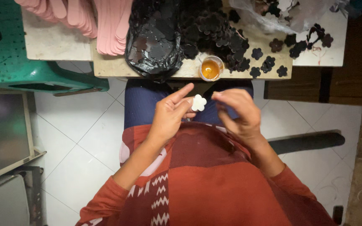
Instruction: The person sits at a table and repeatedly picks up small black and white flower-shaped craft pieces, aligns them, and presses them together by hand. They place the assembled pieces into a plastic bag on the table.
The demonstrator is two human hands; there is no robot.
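Note:
My left hand (170,113) pinches a small white flower-shaped cutout (198,103) between thumb and fingers, index finger stretched out, above my lap. Just right of the flower, my right hand (236,113) hovers with fingers curled together; I cannot make out anything in it. Both hands are in front of a low table edge where a small clear cup of amber liquid (211,69) stands. A heap of black flower-shaped cutouts (214,29) lies on the table beyond the cup.
A black plastic bag (153,42) lies on the wooden board (109,67), next to a stack of pink flat pieces (105,25). A clear bag (290,14) sits at the back right. A green plastic chair (13,54) stands left; white tiled floor (80,125) below.

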